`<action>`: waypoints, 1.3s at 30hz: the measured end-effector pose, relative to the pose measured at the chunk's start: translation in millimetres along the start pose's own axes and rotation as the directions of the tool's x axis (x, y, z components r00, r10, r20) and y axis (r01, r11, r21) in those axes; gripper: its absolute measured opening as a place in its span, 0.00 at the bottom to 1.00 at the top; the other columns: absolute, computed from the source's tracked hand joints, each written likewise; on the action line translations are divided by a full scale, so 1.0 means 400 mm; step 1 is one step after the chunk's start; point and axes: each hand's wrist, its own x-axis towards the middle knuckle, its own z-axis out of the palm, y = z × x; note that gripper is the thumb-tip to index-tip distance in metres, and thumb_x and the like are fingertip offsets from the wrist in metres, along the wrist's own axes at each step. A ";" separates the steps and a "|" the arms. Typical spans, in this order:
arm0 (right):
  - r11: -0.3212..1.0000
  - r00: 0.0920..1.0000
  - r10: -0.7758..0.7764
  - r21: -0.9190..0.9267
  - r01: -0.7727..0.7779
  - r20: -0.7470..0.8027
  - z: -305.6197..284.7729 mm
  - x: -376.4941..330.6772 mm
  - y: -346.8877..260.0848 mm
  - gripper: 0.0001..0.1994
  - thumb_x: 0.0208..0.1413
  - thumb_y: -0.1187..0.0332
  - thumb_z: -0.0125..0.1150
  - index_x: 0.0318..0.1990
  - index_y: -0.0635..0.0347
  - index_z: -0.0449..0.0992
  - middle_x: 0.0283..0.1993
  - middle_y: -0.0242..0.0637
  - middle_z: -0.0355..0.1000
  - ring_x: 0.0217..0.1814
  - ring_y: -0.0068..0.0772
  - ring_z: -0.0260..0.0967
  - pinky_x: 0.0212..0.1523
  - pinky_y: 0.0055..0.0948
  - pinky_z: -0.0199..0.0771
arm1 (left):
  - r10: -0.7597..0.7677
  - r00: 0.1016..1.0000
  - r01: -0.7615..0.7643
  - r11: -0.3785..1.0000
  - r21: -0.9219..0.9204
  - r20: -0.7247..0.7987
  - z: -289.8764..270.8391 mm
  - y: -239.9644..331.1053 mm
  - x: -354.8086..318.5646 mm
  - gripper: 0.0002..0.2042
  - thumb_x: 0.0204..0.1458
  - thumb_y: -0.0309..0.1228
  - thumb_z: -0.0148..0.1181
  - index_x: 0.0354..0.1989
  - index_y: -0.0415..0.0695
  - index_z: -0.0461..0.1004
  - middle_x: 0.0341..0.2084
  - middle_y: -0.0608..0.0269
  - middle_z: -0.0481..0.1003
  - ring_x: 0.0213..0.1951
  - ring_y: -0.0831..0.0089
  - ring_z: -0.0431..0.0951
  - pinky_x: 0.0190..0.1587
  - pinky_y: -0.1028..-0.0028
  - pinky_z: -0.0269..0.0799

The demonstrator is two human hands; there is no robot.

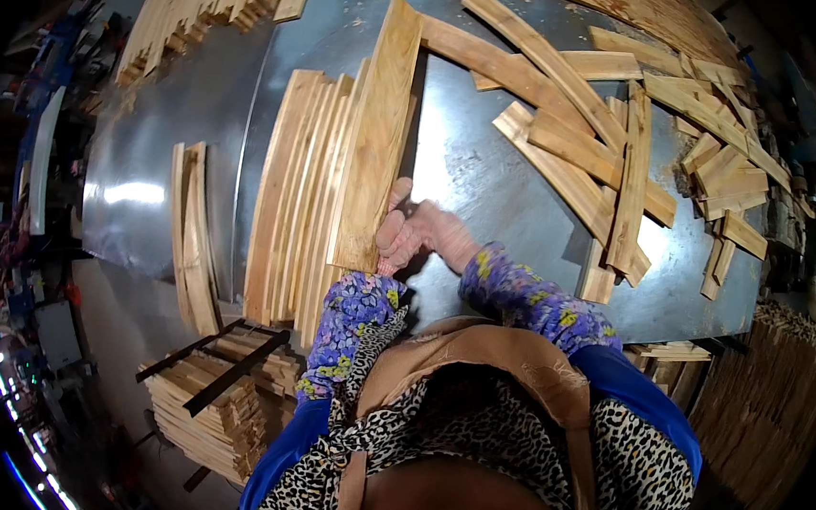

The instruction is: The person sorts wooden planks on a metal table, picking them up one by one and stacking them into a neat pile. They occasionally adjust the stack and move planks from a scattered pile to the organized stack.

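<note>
1. Nearest the lens: leopard-print apron [507,455] and floral sleeves [529,298].
2. Right hand [419,237] curled shut on the near right edge of a wide wooden board [379,138], which lies atop a row of boards [297,198] on the metal table [491,175].
3. Left hand hidden beneath the board's near end; grip not discernible.
4. Probably stacking and squaring; next likely needs aligning the board's edges with the row.
5. Loose slats [618,147] heaped to the right.

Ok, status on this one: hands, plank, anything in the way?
Right hand gripping near end of wide plank. Left hand hidden under it. Plank lies atop neat slat row. Loose slat pile off right, clear.
</note>
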 end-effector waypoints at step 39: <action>-0.193 0.883 -0.390 -0.914 -0.357 -0.263 -0.762 0.429 -0.709 0.45 0.50 0.62 0.65 0.80 0.48 0.60 0.72 0.55 0.70 0.80 0.55 0.62 0.79 0.46 0.63 | -0.108 0.653 0.731 -0.168 0.662 -0.749 0.296 0.157 0.197 0.34 0.67 0.54 0.60 0.69 0.36 0.70 0.31 0.41 0.82 0.39 0.49 0.86 0.46 0.51 0.81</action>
